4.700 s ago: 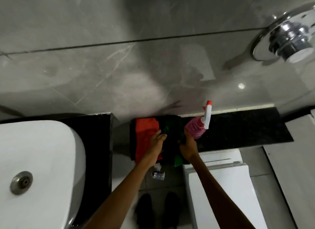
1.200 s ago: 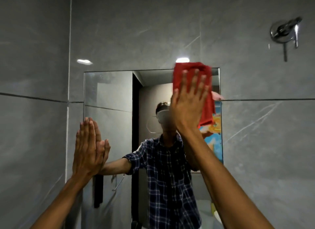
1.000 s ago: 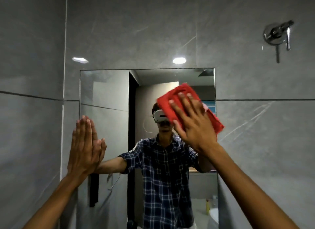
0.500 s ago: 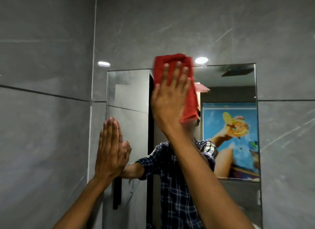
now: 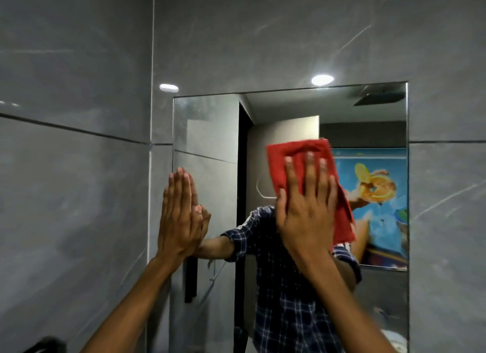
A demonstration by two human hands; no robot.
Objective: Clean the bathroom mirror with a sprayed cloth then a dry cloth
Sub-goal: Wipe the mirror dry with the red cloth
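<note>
A rectangular mirror (image 5: 207, 131) hangs on the grey tiled wall ahead of me. A red cloth (image 5: 281, 158) lies flat against the glass near its middle, and my right hand (image 5: 306, 208) presses on it with fingers spread. My left hand (image 5: 181, 218) rests flat and empty on the mirror's left edge, fingers together and pointing up. The mirror reflects a person in a blue checked shirt and a bright poster with an orange fruit picture.
Grey tiled wall (image 5: 73, 195) surrounds the mirror, with a corner joint just left of it. Two ceiling lights glare on the tiles above the mirror. A dark object (image 5: 44, 343) shows at the bottom left edge.
My right hand has slid the red cloth down and to the right, from the mirror's top edge to its middle. The left hand has stayed on the left edge.
</note>
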